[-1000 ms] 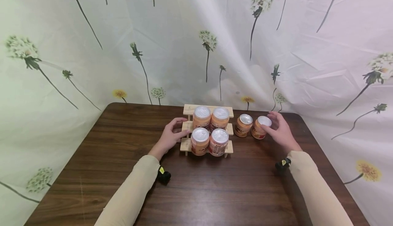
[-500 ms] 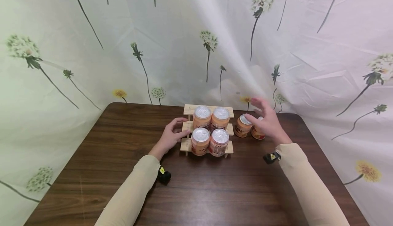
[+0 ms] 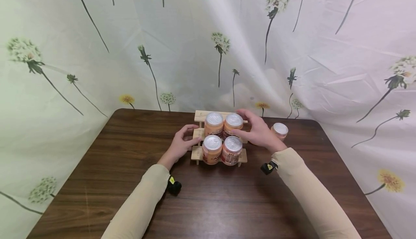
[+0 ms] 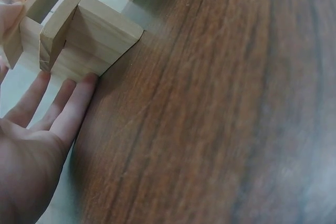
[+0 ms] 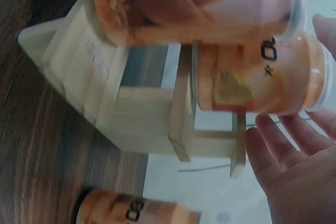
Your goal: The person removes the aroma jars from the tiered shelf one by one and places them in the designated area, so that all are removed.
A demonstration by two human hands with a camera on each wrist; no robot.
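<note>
A wooden three-step rack (image 3: 195, 154) holds orange-labelled jars with silver lids, two on its lowest step and two on the step behind. My left hand (image 3: 180, 143) rests at the rack's left end, its thumb at the middle step. In the left wrist view, straight fingers (image 4: 73, 109) touch the rack's side panel (image 4: 102, 38). My right hand (image 3: 258, 132) spreads around the back-right jar (image 3: 233, 121), thumb in front and fingers behind. In the right wrist view, its fingers (image 5: 278, 156) lie along that jar (image 5: 252, 74), loosely extended; firm contact is unclear.
Behind my right hand, a jar (image 3: 280, 129) stands on the dark wooden table (image 3: 227, 203). Another jar beside it is hidden by the hand. A dandelion-print cloth (image 3: 188, 51) hangs behind the table.
My right hand has moved left from the far-right jar, past the one beside it, to the back-right jar on the rack. My left hand and the jars have stayed put.
</note>
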